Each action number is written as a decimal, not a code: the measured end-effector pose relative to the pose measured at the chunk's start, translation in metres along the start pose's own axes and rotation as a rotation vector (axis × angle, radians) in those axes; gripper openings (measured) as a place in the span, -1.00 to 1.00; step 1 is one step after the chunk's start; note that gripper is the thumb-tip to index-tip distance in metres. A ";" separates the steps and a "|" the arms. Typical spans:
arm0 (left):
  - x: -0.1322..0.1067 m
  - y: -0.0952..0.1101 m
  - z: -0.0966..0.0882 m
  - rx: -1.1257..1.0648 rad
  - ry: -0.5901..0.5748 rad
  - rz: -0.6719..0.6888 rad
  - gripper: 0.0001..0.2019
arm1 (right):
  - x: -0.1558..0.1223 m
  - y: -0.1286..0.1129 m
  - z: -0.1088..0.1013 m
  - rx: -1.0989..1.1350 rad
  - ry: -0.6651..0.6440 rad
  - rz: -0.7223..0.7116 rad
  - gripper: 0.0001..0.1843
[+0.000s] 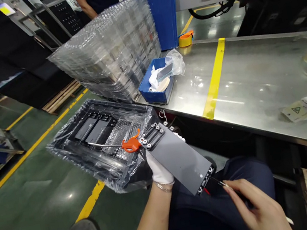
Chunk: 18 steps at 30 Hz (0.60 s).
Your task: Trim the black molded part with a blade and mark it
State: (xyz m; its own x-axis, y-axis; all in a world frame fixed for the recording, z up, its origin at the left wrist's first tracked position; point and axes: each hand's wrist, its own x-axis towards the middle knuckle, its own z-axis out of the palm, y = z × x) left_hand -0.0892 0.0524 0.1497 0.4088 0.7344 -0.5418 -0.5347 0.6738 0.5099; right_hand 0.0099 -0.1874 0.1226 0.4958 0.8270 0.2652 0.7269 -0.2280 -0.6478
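Observation:
My left hand (159, 169), in a white glove, is closed on a flat dark grey plate (178, 158) with screw-studded brackets at both ends, held tilted above my lap. Bare, my right hand (255, 207) pinches a thin tool (220, 183) whose tip points at the plate's lower end. An orange-handled tool (130, 144) lies just left of the plate's upper end, on a black tray wrapped in clear plastic (100, 147).
A stack of clear plastic trays (112, 47) stands on the steel table (254, 86) beside a small blue bin (157, 87) with white items. A yellow stripe crosses the table. Tape roll (186, 39) at the back. Another person stands behind the stack.

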 end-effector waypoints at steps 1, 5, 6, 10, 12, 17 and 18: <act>0.000 0.000 0.000 -0.007 0.048 -0.011 -0.46 | 0.000 0.000 0.000 -0.005 -0.018 -0.024 -0.88; 0.001 0.001 0.002 -0.065 0.071 -0.053 -0.45 | 0.004 -0.002 -0.005 -0.010 0.044 0.000 -0.87; 0.002 0.000 0.001 -0.087 0.022 -0.075 -0.47 | 0.005 -0.002 -0.007 0.014 0.052 0.034 -0.86; 0.008 -0.003 -0.004 -0.192 -0.353 -0.086 -0.52 | 0.008 -0.002 -0.013 0.305 -0.062 0.279 -0.77; 0.010 -0.006 -0.006 -0.207 -0.409 -0.074 -0.58 | 0.008 -0.003 -0.010 0.415 -0.055 0.428 -0.70; 0.004 -0.008 -0.003 -0.214 -0.313 -0.130 -0.58 | 0.015 -0.015 0.008 0.485 0.004 0.519 -0.61; 0.002 -0.008 -0.002 -0.225 -0.317 -0.139 -0.56 | 0.017 -0.018 0.011 0.495 0.002 0.516 -0.60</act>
State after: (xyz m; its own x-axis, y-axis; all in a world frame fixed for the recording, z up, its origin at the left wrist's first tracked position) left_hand -0.0853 0.0485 0.1431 0.6769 0.6503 -0.3447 -0.5926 0.7593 0.2687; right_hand 0.0007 -0.1635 0.1312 0.7194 0.6756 -0.1612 0.0990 -0.3294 -0.9390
